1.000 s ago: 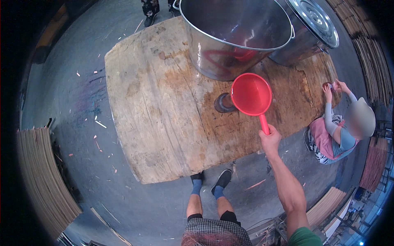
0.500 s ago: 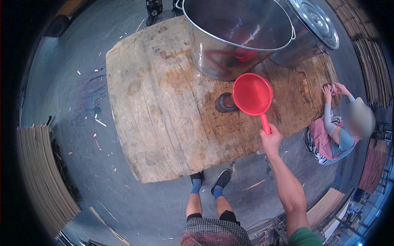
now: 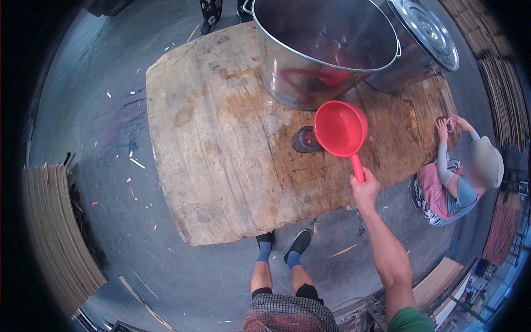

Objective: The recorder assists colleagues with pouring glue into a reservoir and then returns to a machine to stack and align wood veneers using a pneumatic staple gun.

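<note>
My right hand is closed round the handle of a red plastic ladle. Its round bowl faces up over the wooden board, just in front of a large steel pot. Whether liquid lies in the bowl I cannot tell. Partly behind the ladle's left rim stands a small dark cup-like object on the board. A red painted mark shows on the pot's side, and its inside looks dark. My left hand is out of view.
The worn wooden board forms a tabletop. Behind the open pot at right stands a second pot with a steel lid. A person crouches at the right edge, hands on the board. Stacked wood sheets lie at left; another person's legs show at top.
The view has shifted slightly. The ladle and my right hand stay almost where they were. The crouching person's hands have moved a little at the board's edge.
</note>
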Available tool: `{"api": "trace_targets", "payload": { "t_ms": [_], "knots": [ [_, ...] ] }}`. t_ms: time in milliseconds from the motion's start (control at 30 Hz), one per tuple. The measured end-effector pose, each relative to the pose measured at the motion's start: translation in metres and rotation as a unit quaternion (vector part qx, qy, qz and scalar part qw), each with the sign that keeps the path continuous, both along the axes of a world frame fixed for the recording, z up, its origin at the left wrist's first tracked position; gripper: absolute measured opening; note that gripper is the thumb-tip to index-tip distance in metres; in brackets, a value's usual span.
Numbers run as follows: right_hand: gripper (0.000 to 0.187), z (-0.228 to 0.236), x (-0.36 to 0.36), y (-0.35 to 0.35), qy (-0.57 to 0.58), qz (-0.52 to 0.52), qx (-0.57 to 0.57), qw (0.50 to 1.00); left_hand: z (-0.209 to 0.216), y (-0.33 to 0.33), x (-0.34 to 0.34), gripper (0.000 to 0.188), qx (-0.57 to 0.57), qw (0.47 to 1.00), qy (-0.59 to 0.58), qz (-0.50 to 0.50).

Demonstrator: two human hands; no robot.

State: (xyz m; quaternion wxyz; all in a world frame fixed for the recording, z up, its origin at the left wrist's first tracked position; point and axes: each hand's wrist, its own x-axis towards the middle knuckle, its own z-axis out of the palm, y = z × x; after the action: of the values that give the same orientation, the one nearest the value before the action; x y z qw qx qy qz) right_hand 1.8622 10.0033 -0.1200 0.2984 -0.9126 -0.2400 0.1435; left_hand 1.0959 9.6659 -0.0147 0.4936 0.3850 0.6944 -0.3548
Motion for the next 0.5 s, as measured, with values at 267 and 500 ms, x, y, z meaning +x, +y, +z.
{"api": "trace_targets", "payload": {
  "t_ms": [267, 500],
  "knots": [
    [0.033, -0.002, -0.002, 0.002, -0.026, 0.020, -0.004, 0.999, 0.003, -0.008, -0.002, 0.065, 0.003, 0.998, -0.024, -0.052],
    [0.030, 0.006, -0.010, 0.006, -0.026, 0.025, -0.017, 0.999, 0.001, -0.014, 0.000, 0.055, 0.017, 1.000, -0.023, 0.012]
  ]
}}
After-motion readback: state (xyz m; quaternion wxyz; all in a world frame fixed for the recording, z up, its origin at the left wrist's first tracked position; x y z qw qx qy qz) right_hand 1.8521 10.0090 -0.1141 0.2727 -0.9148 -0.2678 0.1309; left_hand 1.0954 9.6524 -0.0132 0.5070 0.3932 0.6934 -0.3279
